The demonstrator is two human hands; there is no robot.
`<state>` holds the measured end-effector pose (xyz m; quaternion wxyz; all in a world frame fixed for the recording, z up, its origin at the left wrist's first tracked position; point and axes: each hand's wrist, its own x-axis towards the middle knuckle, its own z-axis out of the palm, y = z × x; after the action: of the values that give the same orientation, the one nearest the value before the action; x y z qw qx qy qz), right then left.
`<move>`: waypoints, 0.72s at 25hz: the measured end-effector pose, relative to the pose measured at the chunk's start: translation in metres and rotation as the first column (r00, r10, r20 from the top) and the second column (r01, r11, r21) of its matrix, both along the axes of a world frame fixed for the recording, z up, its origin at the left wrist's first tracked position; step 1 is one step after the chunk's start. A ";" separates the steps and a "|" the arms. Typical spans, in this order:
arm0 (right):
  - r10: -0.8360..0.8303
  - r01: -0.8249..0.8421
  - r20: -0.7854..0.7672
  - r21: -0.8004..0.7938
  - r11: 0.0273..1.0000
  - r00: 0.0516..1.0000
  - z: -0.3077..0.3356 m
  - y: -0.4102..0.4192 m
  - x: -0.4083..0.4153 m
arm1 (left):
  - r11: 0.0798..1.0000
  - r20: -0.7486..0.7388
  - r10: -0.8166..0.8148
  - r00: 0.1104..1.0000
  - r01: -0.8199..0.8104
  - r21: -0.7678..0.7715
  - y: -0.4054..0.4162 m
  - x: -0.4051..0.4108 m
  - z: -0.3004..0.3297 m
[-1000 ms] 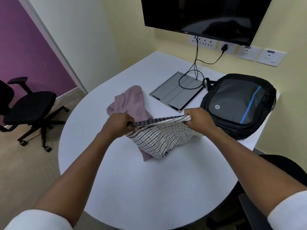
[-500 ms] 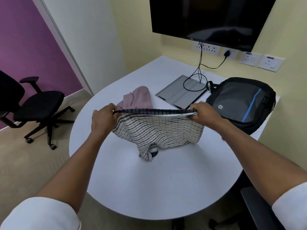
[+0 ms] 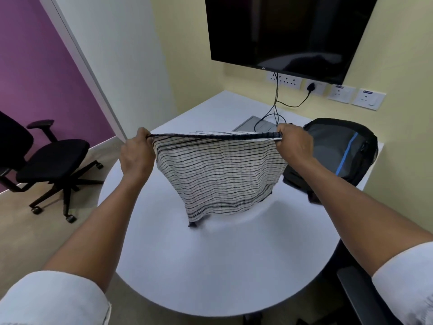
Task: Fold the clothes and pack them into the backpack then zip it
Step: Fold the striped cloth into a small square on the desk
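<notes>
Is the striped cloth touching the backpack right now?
Cannot tell. In the head view the striped cloth hangs in front of the backpack, overlapping its near edge, so no gap or contact shows.

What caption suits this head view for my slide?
Both hands, left and right, stretch a striped garment above the table.

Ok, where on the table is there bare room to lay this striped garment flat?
The near half of the table, between the forearms and below the hanging striped garment, is bare. The right side is crowded by the backpack; the back holds the grey panel and cables.
</notes>
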<state>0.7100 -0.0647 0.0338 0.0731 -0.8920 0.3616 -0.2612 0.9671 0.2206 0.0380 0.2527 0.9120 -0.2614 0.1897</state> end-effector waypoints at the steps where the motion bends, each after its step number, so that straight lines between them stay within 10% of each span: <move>1: -0.009 0.011 0.045 -0.034 0.999 0.999 0.006 0.000 -0.001 | 0.999 0.019 0.005 1.000 -0.004 -0.034 -0.001 -0.004 0.006; 10: -0.038 0.062 0.188 -0.120 0.991 0.981 -0.029 0.016 -0.045 | 0.982 0.203 -0.106 0.973 0.135 -0.134 0.033 -0.032 -0.031; 18: 0.137 -0.098 -0.244 0.166 0.981 0.960 -0.183 0.059 -0.133 | 0.905 -0.258 -0.314 0.914 0.371 0.210 0.120 -0.096 -0.175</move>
<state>0.5769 -0.0060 -0.1495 0.1092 -0.9300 0.3329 -0.1115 0.8707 0.3410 -0.1373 0.1901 0.8915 -0.4111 0.0057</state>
